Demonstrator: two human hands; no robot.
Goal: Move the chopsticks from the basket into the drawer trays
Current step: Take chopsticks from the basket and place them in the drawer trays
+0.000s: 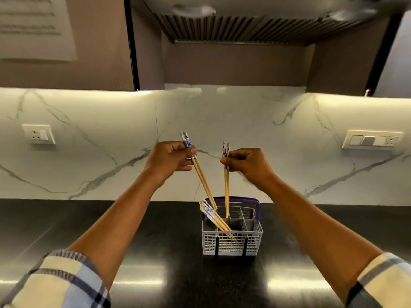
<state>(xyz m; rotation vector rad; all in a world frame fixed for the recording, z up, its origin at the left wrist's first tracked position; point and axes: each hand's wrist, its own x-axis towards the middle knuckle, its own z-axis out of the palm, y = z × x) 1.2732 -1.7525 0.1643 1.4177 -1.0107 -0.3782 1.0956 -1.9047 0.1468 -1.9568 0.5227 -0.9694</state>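
A grey plastic cutlery basket (232, 243) with a purple handle stands on the dark countertop. Several wooden chopsticks with blue-and-white tops (213, 218) lean in its left compartment. My left hand (171, 160) grips a pair of chopsticks (203, 181) near their patterned tops; they slant down toward the basket's rim. My right hand (249, 162) pinches a second pair of chopsticks (226, 187), held almost upright, their tips just inside the basket. No drawer or tray is in view.
The glossy black countertop (155, 230) runs left and right of the basket. A white marble backsplash (100, 152) rises behind, with a socket (39, 134) at left and a switch plate (372, 140) at right. A range hood (240, 25) hangs overhead.
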